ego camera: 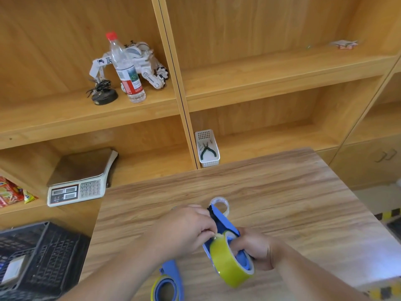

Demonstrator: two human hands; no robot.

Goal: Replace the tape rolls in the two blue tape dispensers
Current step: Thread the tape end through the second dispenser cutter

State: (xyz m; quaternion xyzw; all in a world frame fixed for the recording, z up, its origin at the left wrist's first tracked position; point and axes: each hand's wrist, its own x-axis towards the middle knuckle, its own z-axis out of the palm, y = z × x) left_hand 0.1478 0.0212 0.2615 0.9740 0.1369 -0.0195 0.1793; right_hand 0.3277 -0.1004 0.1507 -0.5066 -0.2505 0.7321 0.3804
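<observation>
Hidden parts: handle of held tape dispenser (223,224) covered by both hands; second tape dispenser (171,276) cut off at bottom edge, at 6 o'clock.
Hard to make out: small empty tape ring (221,204) behind dispenser tip, almost clear; whether touching the dispenser, cannot tell.
Left hand (186,229): fingers pinched narrow on loose end of tape, at top of yellow tape roll (230,261).
Right hand (253,248): closed around dispenser body, fingers pushed into blue hub of the roll.
Held dispenser: above table (282,192), near 6 o'clock of view, tilted, black toothed end pointing to 12 o'clock.
Roll look: yellow-green, glossy, wide band, pale core edge visible.
Second dispenser: blue plastic, flat on table, with yellow-rimmed roll already around its hub.
Table: wood grain, brown and pale streaks, smooth.
Shelves (271,68): light wood, plain boards.
At 9 o'clock: scale (80,181), grey metal plate, keypad in front.
At 11 o'clock: plastic bottle (125,68), red cap, upright.
At 12 o'clock: white basket (207,148) with pliers (207,149) inside.
At 8 o'clock: black crate (43,257), grid walls.
</observation>
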